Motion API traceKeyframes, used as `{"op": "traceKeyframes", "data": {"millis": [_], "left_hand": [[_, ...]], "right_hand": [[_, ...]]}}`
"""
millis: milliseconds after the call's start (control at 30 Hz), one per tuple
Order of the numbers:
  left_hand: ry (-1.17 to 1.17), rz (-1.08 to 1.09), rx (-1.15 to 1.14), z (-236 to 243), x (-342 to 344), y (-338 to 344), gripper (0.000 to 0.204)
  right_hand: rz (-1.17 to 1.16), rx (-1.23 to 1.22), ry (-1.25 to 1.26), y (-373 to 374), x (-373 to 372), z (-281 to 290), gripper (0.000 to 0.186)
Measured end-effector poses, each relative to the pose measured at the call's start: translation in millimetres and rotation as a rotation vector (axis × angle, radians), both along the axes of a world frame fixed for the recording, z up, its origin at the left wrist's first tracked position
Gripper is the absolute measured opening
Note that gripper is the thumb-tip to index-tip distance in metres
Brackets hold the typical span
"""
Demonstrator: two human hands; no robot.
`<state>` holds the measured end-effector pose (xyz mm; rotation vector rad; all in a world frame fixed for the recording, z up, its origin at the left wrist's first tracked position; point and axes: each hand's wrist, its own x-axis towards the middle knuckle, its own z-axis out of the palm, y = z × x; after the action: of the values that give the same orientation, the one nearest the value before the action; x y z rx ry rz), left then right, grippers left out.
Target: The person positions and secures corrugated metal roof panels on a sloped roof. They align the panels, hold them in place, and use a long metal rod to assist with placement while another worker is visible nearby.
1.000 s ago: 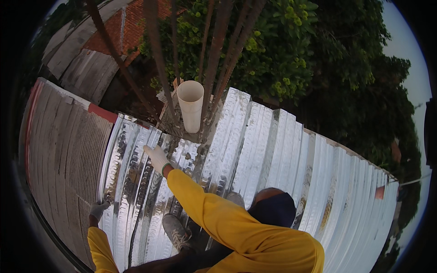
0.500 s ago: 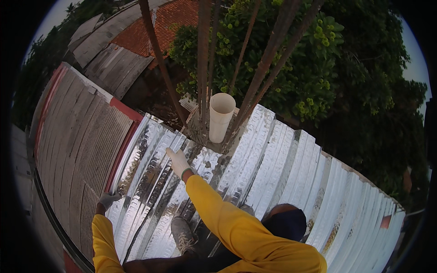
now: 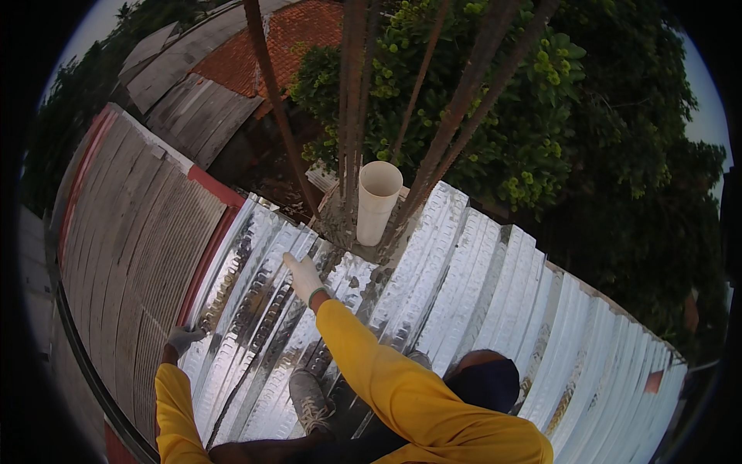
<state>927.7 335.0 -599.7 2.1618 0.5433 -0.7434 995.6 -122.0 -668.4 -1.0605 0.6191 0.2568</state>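
Corrugated metal roof sheet (image 3: pixel 479 301) lay underfoot, running from lower left to right. Left hand (image 3: pixel 184 338) rested on sheet's left edge. Right hand (image 3: pixel 303 274) lay flat on sheet farther ahead, just short of concrete column top (image 3: pixel 348 224). Plastic pipe (image 3: pixel 376 201) stood upright in column top, rebar rods (image 3: pixel 352 100) rising around it. Shoe (image 3: pixel 311 400) sat on sheet between forearms. Older roof (image 3: pixel 131 232) adjoined on left. Tree (image 3: pixel 525 100) stood beyond sheet's far edge, tiled roof (image 3: pixel 297 31) behind column.
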Motion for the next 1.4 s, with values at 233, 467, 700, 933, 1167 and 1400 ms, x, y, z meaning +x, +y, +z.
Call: {"op": "traceKeyframes", "data": {"millis": [233,467,700,933,1167,1400], "left_hand": [[-0.001,-0.038,0.044,-3,10,-7,0.020],[0.020,-0.022,-0.007,-20,10,10,0.025],[-0.032,-0.043,-0.021,-29,8,10,0.030],[-0.047,0.021,-0.120,-35,8,21,0.028],[-0.020,0.013,-0.100,-35,8,20,0.025],[0.018,0.007,-0.044,-21,11,0,0.025]], "right_hand": [[0.038,0.005,0.016,-12,1,4,0.089],[0.025,0.042,-0.048,-12,1,2,0.091],[0.068,0.015,-0.031,-15,3,-5,0.096],[0.127,0.032,-0.005,-13,3,4,0.109],[0.125,-0.007,-0.050,-17,-2,15,0.098],[0.085,-0.017,-0.037,-18,0,9,0.096]]}}
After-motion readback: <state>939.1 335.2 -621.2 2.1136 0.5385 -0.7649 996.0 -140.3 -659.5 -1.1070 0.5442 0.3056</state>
